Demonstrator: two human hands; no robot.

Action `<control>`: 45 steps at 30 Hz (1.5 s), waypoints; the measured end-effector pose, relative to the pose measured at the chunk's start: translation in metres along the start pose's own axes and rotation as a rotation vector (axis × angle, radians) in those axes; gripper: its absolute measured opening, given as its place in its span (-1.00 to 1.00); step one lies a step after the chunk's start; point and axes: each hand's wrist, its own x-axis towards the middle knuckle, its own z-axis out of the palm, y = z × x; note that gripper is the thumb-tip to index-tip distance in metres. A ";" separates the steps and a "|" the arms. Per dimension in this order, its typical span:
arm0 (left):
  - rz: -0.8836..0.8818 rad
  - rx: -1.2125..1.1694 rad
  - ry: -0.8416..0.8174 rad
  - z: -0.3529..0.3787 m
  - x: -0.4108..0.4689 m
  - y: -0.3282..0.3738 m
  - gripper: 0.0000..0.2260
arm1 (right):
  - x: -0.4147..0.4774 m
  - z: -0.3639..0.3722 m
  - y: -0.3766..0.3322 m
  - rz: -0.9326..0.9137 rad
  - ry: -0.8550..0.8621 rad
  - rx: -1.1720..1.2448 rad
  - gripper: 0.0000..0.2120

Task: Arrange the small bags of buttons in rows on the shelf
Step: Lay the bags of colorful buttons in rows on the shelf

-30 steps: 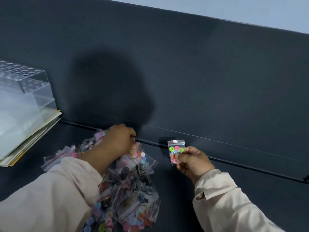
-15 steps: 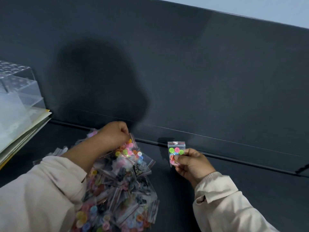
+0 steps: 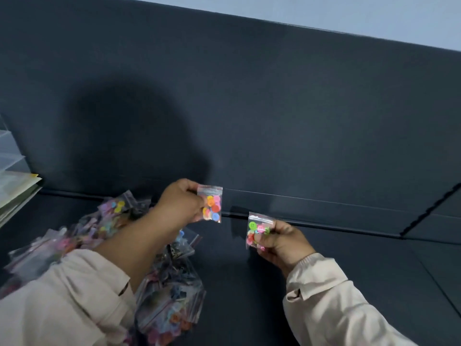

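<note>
Fingers (image 3: 188,188) of left hand (image 3: 179,203) pinch orange-button bag (image 3: 212,205); right hand (image 3: 282,243) pinches green-button bag (image 3: 253,232)

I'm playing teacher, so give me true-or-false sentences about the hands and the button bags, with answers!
1. The left hand holds a bag. True.
2. The right hand is empty. False: it pinches a second bag.
3. A pile of bags lies on the shelf. True.
4. Neat rows of bags fill the shelf. False: no row shows yet.
</note>
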 end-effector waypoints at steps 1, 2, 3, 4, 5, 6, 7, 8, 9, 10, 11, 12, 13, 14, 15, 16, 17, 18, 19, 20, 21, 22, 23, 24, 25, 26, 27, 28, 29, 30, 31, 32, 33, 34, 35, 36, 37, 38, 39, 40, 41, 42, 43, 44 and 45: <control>-0.018 0.005 -0.016 0.012 -0.001 -0.005 -0.85 | 0.001 -0.006 0.002 -0.004 0.019 -0.035 -0.77; -0.035 0.009 -0.034 0.023 -0.002 -0.010 -0.86 | 0.002 -0.013 0.004 -0.018 0.046 -0.080 -0.78; -0.049 0.014 -0.052 0.033 -0.003 -0.015 -0.85 | 0.003 -0.018 0.006 -0.040 0.075 -0.122 -0.80; -0.059 0.017 -0.068 0.042 -0.004 -0.021 -0.84 | 0.004 -0.023 0.007 -0.069 0.102 -0.147 -0.79; -0.068 0.019 -0.076 0.051 -0.006 -0.025 -0.83 | 0.005 -0.027 0.007 -0.099 0.121 -0.161 -0.78; -0.076 0.026 -0.075 0.059 -0.007 -0.030 -0.83 | 0.006 -0.029 0.007 -0.126 0.128 -0.168 -0.76; -0.081 0.044 -0.064 0.066 -0.008 -0.034 -0.83 | 0.007 -0.031 0.008 -0.143 0.131 -0.184 -0.72; -0.079 0.072 -0.049 0.072 -0.006 -0.039 -0.83 | 0.009 -0.033 0.009 -0.155 0.134 -0.216 -0.67; -0.072 0.108 -0.037 0.077 -0.005 -0.045 -0.84 | 0.011 -0.035 0.010 -0.168 0.142 -0.271 -0.61; -0.056 0.157 -0.028 0.080 -0.003 -0.050 -0.84 | 0.014 -0.037 0.011 -0.187 0.153 -0.353 -0.55; -0.032 0.224 -0.030 0.082 -0.002 -0.053 -0.83 | 0.015 -0.039 0.012 -0.215 0.171 -0.467 -0.49; 0.004 0.321 -0.036 0.082 -0.001 -0.056 -0.78 | 0.015 -0.042 0.013 -0.260 0.195 -0.602 -0.45; 0.051 0.449 -0.037 0.081 -0.002 -0.058 -0.71 | 0.015 -0.045 0.014 -0.323 0.222 -0.751 -0.44; 0.117 0.600 -0.019 0.081 -0.003 -0.060 -0.61 | 0.012 -0.049 0.016 -0.400 0.248 -0.911 -0.46; 0.196 0.732 0.011 0.081 -0.006 -0.061 -0.53 | 0.009 -0.053 0.017 -0.484 0.259 -1.059 -0.49; 0.280 0.835 0.044 0.081 -0.009 -0.061 -0.48 | 0.004 -0.058 0.019 -0.565 0.240 -1.161 -0.52; 0.370 0.905 0.061 0.081 -0.014 -0.060 -0.47 | 0.002 -0.061 0.022 -0.620 0.192 -1.230 -0.54; 0.464 0.957 0.056 0.081 -0.019 -0.061 -0.49 | 0.000 -0.064 0.026 -0.653 0.126 -1.281 -0.53; 0.552 1.016 0.029 0.081 -0.025 -0.062 -0.53 | 0.000 -0.065 0.028 -0.677 0.053 -1.324 -0.47; 0.610 1.067 -0.009 0.082 -0.027 -0.066 -0.56 | 0.001 -0.066 0.031 -0.697 -0.007 -1.370 -0.37; 0.647 1.121 -0.031 0.081 -0.029 -0.071 -0.57 | 0.002 -0.067 0.033 -0.696 -0.059 -1.424 -0.29; 0.647 1.186 -0.081 0.079 -0.029 -0.076 -0.56 | 0.004 -0.067 0.035 -0.684 -0.097 -1.470 -0.24; 0.647 1.246 -0.119 0.079 -0.032 -0.080 -0.56 | 0.004 -0.067 0.036 -0.680 -0.129 -1.508 -0.21; 0.613 1.273 -0.166 0.078 -0.035 -0.082 -0.55 | 0.004 -0.065 0.037 -0.663 -0.149 -1.529 -0.19; 0.579 1.287 -0.208 0.079 -0.037 -0.085 -0.52 | 0.004 -0.063 0.039 -0.645 -0.147 -1.546 -0.18; 0.540 1.290 -0.259 0.079 -0.038 -0.089 -0.49 | 0.004 -0.061 0.041 -0.643 -0.120 -1.569 -0.20; 0.520 1.300 -0.282 0.077 -0.037 -0.092 -0.45 | 0.004 -0.060 0.044 -0.663 -0.077 -1.609 -0.25; 0.518 1.302 -0.286 0.075 -0.036 -0.093 -0.39 | 0.003 -0.058 0.047 -0.615 -0.045 -1.626 -0.31; 0.522 1.309 -0.282 0.075 -0.035 -0.094 -0.34 | 0.004 -0.057 0.050 -0.586 -0.038 -1.634 -0.36; 0.520 1.320 -0.291 0.075 -0.033 -0.094 -0.31 | 0.003 -0.055 0.051 -0.570 -0.031 -1.631 -0.39; 0.504 1.318 -0.303 0.074 -0.032 -0.095 -0.27 | 0.003 -0.053 0.053 -0.566 -0.019 -1.633 -0.39; 0.497 1.320 -0.315 0.073 -0.032 -0.095 -0.22 | 0.003 -0.053 0.054 -0.580 0.001 -1.636 -0.39; 0.495 1.319 -0.322 0.073 -0.033 -0.093 -0.18 | 0.003 -0.053 0.054 -0.611 0.026 -1.644 -0.39; 0.492 1.311 -0.326 0.072 -0.034 -0.093 -0.17 | 0.004 -0.054 0.054 -0.631 0.046 -1.652 -0.39; 0.495 1.300 -0.332 0.071 -0.033 -0.092 -0.17 | 0.005 -0.054 0.053 -0.642 0.068 -1.664 -0.39; 0.494 1.286 -0.339 0.071 -0.033 -0.091 -0.18 | 0.007 -0.055 0.052 -0.644 0.079 -1.676 -0.39; 0.493 1.280 -0.349 0.070 -0.031 -0.090 -0.19 | 0.009 -0.055 0.052 -0.644 0.080 -1.688 -0.38; 0.486 1.287 -0.360 0.069 -0.030 -0.089 -0.19 | 0.010 -0.056 0.051 -0.635 0.069 -1.690 -0.38; 0.479 1.298 -0.370 0.068 -0.028 -0.089 -0.18 | 0.011 -0.055 0.051 -0.619 0.054 -1.695 -0.37; 0.474 1.311 -0.379 0.066 -0.026 -0.090 -0.18 | 0.012 -0.054 0.050 -0.613 0.045 -1.698 -0.37; 0.474 1.327 -0.384 0.065 -0.024 -0.090 -0.18 | 0.014 -0.054 0.050 -0.614 0.043 -1.694 -0.37; 0.480 1.342 -0.387 0.064 -0.023 -0.091 -0.18 | 0.015 -0.053 0.050 -0.626 0.052 -1.684 -0.37; 0.487 1.348 -0.392 0.064 -0.022 -0.092 -0.18 | 0.015 -0.052 0.050 -0.625 0.060 -1.680 -0.36; 0.494 1.349 -0.395 0.063 -0.021 -0.092 -0.18 | 0.015 -0.051 0.051 -0.627 0.058 -1.674 -0.36; 0.502 1.348 -0.393 0.062 -0.021 -0.092 -0.19 | 0.015 -0.050 0.052 -0.630 0.053 -1.671 -0.36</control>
